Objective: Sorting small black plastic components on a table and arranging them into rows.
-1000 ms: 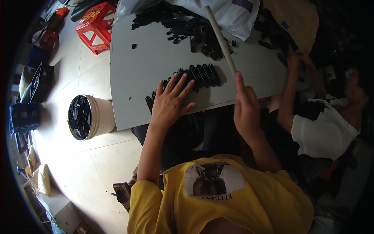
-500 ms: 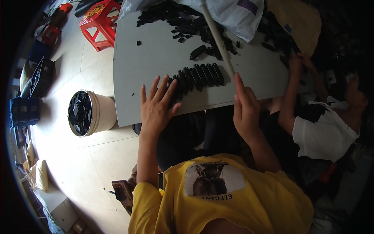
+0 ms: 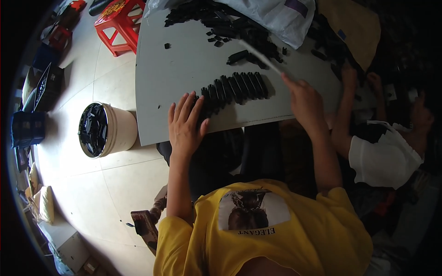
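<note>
While a heap of loose black parts (image 3: 216, 18) waits at the far side of the grey counter (image 3: 175, 78), the left hand (image 3: 185, 125) lies flat, fingers spread, beside one lined-up row of black pieces (image 3: 235, 88); the right hand (image 3: 305, 99) pinches a thin white rod (image 3: 260, 57).

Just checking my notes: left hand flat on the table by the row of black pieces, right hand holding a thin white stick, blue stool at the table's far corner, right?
Not quite: the stool is red, as the head view shows. The rest stands.
</note>
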A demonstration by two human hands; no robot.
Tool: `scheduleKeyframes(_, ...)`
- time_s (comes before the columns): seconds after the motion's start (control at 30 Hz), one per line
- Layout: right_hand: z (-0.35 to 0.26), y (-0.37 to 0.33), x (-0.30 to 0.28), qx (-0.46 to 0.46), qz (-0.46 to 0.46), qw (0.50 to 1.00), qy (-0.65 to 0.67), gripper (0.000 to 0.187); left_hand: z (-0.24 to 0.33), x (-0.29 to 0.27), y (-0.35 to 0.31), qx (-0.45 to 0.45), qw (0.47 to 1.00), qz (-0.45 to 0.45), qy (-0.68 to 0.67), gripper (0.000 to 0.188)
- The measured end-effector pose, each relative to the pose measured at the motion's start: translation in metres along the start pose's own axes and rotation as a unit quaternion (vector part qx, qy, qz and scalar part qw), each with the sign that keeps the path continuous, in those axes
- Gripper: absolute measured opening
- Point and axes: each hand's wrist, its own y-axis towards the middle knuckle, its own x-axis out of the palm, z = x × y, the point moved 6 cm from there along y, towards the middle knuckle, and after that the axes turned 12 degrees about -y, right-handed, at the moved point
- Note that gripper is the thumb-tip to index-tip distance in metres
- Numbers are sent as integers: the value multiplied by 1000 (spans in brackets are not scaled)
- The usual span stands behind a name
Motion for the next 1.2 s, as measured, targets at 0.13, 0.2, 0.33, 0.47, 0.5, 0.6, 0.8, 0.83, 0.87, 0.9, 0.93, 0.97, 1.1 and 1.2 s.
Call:
scheduleKeyframes(0.13,9,-7,9,10,74,989,127,53,-5,3,-3,-6,1000,5,-2,58)
scheduleKeyframes(0.2,12,-8,6,-31,43,991,119,54,-3,1,-1,7,1000,16,-1,57)
scheduleKeyframes(0.33,10,1,13,-110,-9,992,68,56,-1,2,-1,13,1000,8,16,56)
scheduleKeyframes(0.47,23,27,39,-111,-16,992,54,55,-3,1,-2,12,1000,26,1,55)
scheduleKeyframes(0.5,32,30,45,-82,-1,994,71,54,-3,1,-1,10,1000,29,2,55)
scheduleKeyframes(0.6,55,33,68,-31,43,993,105,53,-1,3,1,10,1000,29,8,54)
scheduleKeyframes(0.8,44,9,62,-15,94,985,143,51,-2,2,0,6,1000,25,13,55)
scheduleKeyframes(0.83,34,4,54,-25,76,979,187,50,-3,2,0,5,1000,24,13,55)
scheduleKeyframes(0.87,25,-2,43,-24,75,979,187,50,-3,2,0,3,1000,21,12,55)
scheduleKeyframes(0.9,15,-9,27,-32,86,975,202,50,-3,5,1,4,1000,18,8,55)
scheduleKeyframes(0.93,3,-14,14,-43,97,970,220,49,-3,5,1,2,1000,16,9,55)
scheduleKeyframes(0.97,-9,-20,7,-43,94,970,222,49,-2,3,1,5,1000,11,15,55)
scheduleKeyframes(1.1,-35,-37,-2,-41,198,952,230,50,0,6,1,12,999,-10,31,56)
scheduleKeyframes(1.2,-39,-41,2,-49,185,950,247,51,2,7,4,8,999,-27,37,57)
